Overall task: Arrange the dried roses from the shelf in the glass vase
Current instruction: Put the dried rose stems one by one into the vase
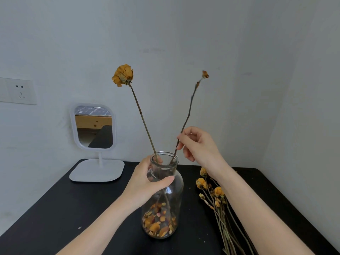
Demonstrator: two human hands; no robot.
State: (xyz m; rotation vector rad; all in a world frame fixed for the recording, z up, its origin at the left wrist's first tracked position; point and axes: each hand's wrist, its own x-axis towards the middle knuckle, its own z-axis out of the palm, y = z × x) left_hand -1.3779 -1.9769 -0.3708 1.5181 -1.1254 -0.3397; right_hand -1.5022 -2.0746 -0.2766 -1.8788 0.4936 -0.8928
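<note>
Two dried roses in glass vase (165, 196) on counter (55, 208): full bloom (122, 75) leaning left, sparse stem (189, 107) pinched by right hand (197, 145). Left hand (147, 181) grips vase neck. Remaining bunch (215, 196) lies beside vase, still to place.

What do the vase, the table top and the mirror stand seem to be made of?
Vase: clear glass, glossy; loose petals show through it. Table top: matte black, probably painted or laminated board; material uncertain. Mirror stand: white, smooth, likely plastic.
</note>
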